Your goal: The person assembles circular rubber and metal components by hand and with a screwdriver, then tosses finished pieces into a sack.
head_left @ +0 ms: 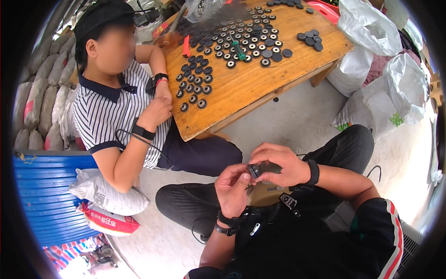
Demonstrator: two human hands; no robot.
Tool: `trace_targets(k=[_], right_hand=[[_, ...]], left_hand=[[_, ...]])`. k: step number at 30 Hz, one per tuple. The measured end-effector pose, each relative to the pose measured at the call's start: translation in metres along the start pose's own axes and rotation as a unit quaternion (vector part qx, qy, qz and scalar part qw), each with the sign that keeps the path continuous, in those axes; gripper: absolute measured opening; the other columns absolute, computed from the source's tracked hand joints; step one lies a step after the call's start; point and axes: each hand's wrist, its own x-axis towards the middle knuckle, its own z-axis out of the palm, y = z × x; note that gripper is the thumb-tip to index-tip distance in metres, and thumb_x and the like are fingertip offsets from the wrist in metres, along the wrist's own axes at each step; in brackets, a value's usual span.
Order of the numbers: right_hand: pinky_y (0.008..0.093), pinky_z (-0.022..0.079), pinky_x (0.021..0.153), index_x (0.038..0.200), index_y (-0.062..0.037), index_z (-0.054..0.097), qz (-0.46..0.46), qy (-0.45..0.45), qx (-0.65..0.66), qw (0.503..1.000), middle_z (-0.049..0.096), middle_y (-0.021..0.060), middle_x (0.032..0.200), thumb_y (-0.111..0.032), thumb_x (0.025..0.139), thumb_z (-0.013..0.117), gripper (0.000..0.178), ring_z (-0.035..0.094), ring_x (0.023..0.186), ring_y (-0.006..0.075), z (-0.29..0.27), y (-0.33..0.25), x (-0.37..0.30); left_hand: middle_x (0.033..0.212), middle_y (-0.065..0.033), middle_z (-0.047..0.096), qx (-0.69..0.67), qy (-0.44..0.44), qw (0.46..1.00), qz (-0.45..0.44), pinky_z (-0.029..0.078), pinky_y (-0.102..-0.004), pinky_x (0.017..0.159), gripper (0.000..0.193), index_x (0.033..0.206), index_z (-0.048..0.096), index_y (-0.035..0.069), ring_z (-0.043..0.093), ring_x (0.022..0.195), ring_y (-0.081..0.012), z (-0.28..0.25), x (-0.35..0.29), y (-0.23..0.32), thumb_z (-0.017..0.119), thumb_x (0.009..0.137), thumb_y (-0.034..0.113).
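Above my lap, both hands meet at a small dark disc-like part with a greyish edge (253, 171). My left hand (232, 189) pinches its left side between thumb and fingers. My right hand (280, 162) grips the other side, fingers curled over it and thumb below. The part is tilted edge-up, and the fingers cover much of it. On the wooden table (297, 74) ahead lie many black round wheels with metal centres (265, 63), some showing plain black faces. A screwdriver with a green handle (239, 50) rests among them.
A co-worker (125, 93) in a striped shirt sits at the table's left side, hands together. White woven sacks (364, 28) stand right of the table. A filled white sack (111, 191) and a red-white one (109, 221) lie at left. A clear plastic bag (204, 9) sits on the table.
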Motion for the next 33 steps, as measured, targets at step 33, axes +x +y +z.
trace_targets(k=[33], right_hand=[[0.0372,0.051,0.060,0.087,-0.0031,0.072,0.037,-0.120,-0.066,0.990,0.066,0.0103,0.072,0.009,0.071,0.044,0.034,0.063,0.061,0.0260,-0.019,0.022,-0.007]], left_hand=[[0.109,-0.0096,0.069,0.200,-0.025,0.979,0.020,0.057,-0.0258,0.086,0.038,0.119,0.069,-0.007,0.070,0.097,-0.0150,-0.007,0.000,0.028,0.075,0.083,-0.016]])
